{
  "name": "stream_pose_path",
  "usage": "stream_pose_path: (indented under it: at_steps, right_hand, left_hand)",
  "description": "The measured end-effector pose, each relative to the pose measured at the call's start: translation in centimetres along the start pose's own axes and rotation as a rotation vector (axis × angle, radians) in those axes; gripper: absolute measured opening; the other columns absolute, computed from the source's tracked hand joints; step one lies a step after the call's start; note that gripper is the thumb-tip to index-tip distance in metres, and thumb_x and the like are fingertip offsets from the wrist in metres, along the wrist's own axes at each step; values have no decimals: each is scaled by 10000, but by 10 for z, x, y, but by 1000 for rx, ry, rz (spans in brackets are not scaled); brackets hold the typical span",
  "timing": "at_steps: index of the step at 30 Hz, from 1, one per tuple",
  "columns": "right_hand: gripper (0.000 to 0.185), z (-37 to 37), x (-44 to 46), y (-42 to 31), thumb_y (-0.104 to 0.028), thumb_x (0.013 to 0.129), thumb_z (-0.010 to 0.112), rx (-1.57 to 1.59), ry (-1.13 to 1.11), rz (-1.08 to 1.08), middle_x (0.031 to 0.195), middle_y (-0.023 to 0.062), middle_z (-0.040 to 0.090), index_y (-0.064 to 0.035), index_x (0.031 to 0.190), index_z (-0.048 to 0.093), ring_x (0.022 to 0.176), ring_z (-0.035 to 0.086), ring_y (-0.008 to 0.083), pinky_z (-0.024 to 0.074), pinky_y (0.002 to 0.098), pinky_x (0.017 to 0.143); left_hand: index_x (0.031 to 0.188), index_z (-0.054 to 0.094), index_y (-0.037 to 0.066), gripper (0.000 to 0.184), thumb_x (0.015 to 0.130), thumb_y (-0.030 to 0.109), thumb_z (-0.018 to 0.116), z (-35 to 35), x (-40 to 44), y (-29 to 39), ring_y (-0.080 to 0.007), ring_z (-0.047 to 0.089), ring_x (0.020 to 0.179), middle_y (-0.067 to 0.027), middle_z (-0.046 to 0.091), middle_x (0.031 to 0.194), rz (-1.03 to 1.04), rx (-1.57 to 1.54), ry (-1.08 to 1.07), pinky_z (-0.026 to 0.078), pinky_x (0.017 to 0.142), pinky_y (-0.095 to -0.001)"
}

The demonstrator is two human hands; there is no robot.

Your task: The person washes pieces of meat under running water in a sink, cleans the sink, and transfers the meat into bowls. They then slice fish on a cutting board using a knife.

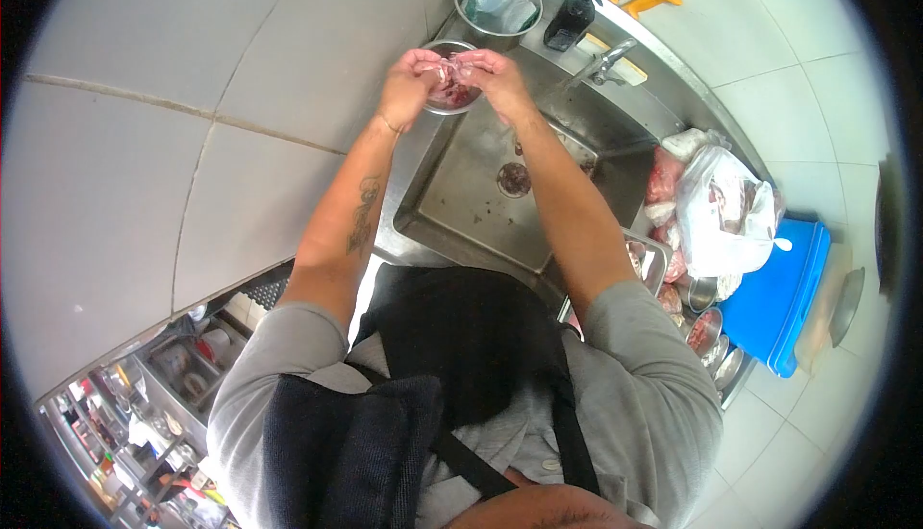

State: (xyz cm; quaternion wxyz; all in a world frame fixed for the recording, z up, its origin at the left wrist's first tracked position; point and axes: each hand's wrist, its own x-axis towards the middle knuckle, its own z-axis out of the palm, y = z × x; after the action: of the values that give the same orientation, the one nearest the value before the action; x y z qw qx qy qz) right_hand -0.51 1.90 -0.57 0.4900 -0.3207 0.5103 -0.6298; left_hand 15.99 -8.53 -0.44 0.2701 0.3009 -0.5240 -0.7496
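Observation:
A round metal bowl (pixel 452 108) with reddish pieces in it, which look like raw meat, stands at the sink's far left corner. Over the bowl, my left hand (pixel 407 87) and my right hand (pixel 495 81) are close together, fingers bent around a pale pink, wet-looking piece (pixel 448 72). Both hands pinch this piece between them. Its exact shape is partly hidden by the fingers.
The metal sink (pixel 461 193) holds dark scraps near its drain. Behind stand a larger pot (pixel 465 22) with a bag, a black bottle (pixel 571 22) and a faucet (pixel 598 68). At right are a white bag (pixel 721 231), meat bags and a blue lid (pixel 784 289).

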Motion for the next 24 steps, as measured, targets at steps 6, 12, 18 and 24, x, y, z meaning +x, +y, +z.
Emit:
stream_pose_path:
  at_steps: [6,12,18,24]
  right_hand:
    - [310,-1,-3,-1,0,937,662,49,-6,-23,1148,123,703,7,1242,609,1042,667,170,526,322,948]
    - [368,-4,-6,0,16,937,661,24,3,-67,1127,118,701,8,1294,574,1045,671,173,538,312,927]
    - [422,2,-19,-9,-27,952,663,77,-28,-6,1135,110,697,-11,1361,558,1016,668,153,544,291,880]
    - [254,-1,-10,10,-81,969,638,-353,90,-97,951,79,712,37,1191,674,803,641,125,515,259,724]
  left_hand:
    - [1171,618,-25,202,970,0,608,9,-13,12,-156,694,959,-104,706,1082,-51,-91,-46,592,806,-267]
    - [1115,654,-17,149,973,-5,609,14,-12,3,-158,704,931,-97,718,1067,-8,-151,4,593,812,-263]
    - [1125,645,-19,159,970,-8,613,17,-13,8,-146,701,888,-82,723,1024,-19,-200,20,592,770,-255]
    - [1063,687,-13,115,967,20,634,11,-1,12,-91,661,800,-59,717,905,90,120,14,545,676,-252]
